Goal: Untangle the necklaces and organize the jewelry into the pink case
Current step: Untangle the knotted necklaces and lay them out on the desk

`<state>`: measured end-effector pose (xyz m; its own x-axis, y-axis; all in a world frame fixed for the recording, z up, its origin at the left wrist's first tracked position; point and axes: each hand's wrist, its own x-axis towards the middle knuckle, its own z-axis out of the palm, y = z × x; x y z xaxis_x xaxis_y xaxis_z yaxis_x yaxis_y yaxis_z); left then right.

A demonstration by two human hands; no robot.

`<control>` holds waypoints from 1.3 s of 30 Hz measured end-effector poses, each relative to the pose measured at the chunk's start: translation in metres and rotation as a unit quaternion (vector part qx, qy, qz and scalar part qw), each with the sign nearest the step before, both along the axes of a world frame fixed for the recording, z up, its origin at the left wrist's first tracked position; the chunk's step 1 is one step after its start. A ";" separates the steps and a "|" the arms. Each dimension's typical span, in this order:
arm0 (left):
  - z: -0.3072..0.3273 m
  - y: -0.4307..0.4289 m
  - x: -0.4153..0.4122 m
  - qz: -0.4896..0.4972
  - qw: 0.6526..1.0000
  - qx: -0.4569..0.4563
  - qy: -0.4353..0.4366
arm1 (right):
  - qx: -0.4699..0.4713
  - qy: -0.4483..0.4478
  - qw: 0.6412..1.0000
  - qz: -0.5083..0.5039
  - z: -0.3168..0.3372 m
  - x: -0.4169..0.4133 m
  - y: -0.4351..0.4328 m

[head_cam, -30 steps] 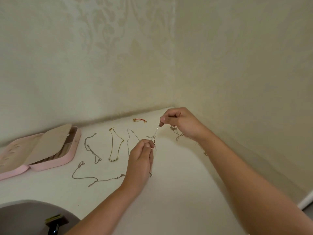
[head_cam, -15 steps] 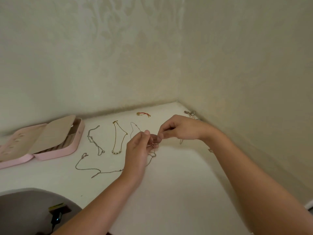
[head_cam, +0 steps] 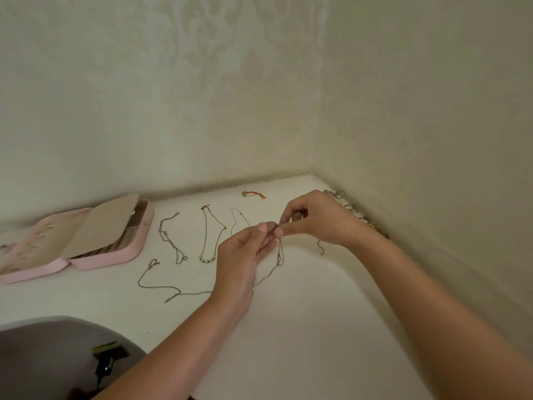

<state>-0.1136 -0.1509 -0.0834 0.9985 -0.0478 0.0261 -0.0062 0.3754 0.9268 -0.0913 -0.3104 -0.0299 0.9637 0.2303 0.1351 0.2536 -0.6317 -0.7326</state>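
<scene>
L hand & R hand meet over worktop; each grip pinches same thin chain, rest of it trailing down at 6. Open pink case at 9; gold chain & silver chain lie flat between.

Soft dim light, faint shadows, wide-angle edge distortion

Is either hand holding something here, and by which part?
Both: the left hand and right hand pinch one thin metal chain necklace between fingertips at its raised stretch; the rest trails down to the white tabletop.
</scene>
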 end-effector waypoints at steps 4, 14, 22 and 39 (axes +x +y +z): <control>0.001 0.002 0.000 0.006 1.000 -0.005 0.004 | 0.007 -0.037 0.999 -0.002 0.000 -0.004 0.005; 0.003 0.004 0.003 0.021 1.000 -0.008 0.012 | 0.027 -0.082 0.996 0.035 0.004 -0.011 0.009; 0.003 0.004 0.003 0.024 1.000 -0.019 0.004 | -0.027 -0.193 0.979 0.060 0.000 -0.008 0.010; 0.000 0.002 -0.001 0.052 0.978 0.163 -0.115 | -0.254 -0.328 0.906 0.084 -0.001 -0.008 0.011</control>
<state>-0.1145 -0.1491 -0.0829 0.9677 0.0113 0.2517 -0.2520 0.0454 0.9667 -0.0996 -0.2996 -0.0314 0.6600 0.5589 0.5020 0.6524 -0.7577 -0.0143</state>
